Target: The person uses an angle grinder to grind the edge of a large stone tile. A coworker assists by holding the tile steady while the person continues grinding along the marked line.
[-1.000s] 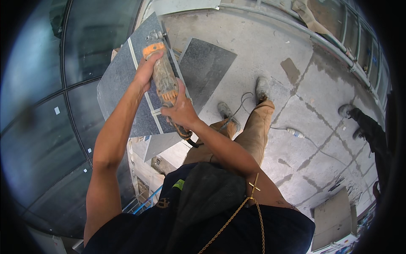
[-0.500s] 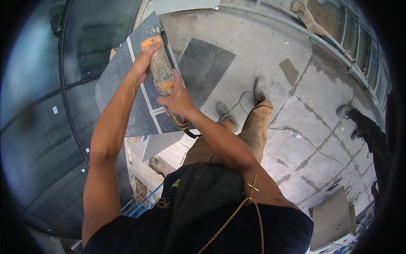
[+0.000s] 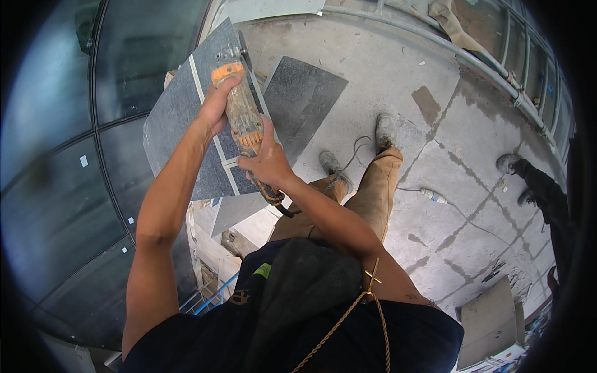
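Note:
Both my hands grip a dusty orange and grey angle grinder (image 3: 241, 112) held lengthwise above a dark grey stone slab (image 3: 180, 118). My left hand (image 3: 219, 102) wraps round its body just behind the orange collar. Closer to me, my right hand (image 3: 268, 160) closes round the rear handle, where the black cord comes out. The disc (image 3: 242, 42) shows edge-on at the far end, by the slab's right edge; whether it touches the stone I cannot tell. A pale strip (image 3: 208, 102) runs along the slab's top, with a short crosspiece near my right hand.
Another dark slab (image 3: 308, 93) lies to the right of the first. A cable with a connector (image 3: 432, 196) crosses the concrete floor (image 3: 373, 62). Glass panels (image 3: 46, 137) stand on the left. Metal railing (image 3: 485, 71) curves along the far right. Another person's legs (image 3: 544, 193) are at right.
The grinder and both my hands have shifted slightly right and toward me. Its disc now shows more plainly beside the slab's edge.

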Available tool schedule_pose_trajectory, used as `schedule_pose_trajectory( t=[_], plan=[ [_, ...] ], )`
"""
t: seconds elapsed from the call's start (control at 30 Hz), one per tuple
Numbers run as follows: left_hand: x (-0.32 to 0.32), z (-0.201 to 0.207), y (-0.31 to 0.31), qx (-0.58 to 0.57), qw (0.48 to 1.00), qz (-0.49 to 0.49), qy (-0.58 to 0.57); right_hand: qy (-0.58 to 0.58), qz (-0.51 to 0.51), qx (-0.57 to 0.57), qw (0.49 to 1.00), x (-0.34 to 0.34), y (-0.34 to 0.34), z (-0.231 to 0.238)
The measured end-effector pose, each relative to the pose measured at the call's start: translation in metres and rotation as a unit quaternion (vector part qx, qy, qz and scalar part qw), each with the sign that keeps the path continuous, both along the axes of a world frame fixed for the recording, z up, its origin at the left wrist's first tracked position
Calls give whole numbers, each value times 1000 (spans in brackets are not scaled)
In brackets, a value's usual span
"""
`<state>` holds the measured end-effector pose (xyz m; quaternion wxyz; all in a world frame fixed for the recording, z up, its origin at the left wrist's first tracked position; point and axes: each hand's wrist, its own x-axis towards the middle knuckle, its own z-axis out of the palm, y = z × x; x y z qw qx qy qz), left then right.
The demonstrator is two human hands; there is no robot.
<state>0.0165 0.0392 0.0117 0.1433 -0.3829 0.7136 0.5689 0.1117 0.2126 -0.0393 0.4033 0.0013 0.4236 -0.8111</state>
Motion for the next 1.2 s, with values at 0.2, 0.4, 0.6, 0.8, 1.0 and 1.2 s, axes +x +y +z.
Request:
schedule_pose_trajectory(
  t=[0.2, 0.4, 0.6, 0.8, 1.0, 1.2],
  plan=[
    [4, 5, 8, 2, 1000, -1, -1, -3, -1, -8, 1000, 7, 3, -1],
    [14, 7, 22, -17, 1000, 7, 11, 39, -37, 9, 999, 26, -8, -19],
    [10, 1, 8, -29, 1000, -4, 9, 40, -32, 17, 999, 22, -15, -22],
    [-6, -4, -10, -46, 999, -22, -9, 10, -15, 1, 1000, 0, -14, -14],
    [-18, -7, -22, -30, 999, -20, -20, 14, -11, 18, 1000, -11, -26, -17],
    [-21, -8, -23, -8, 1000, -10, -23, 45, -34, 26, 998, -9, -40, -32]
  ],
)
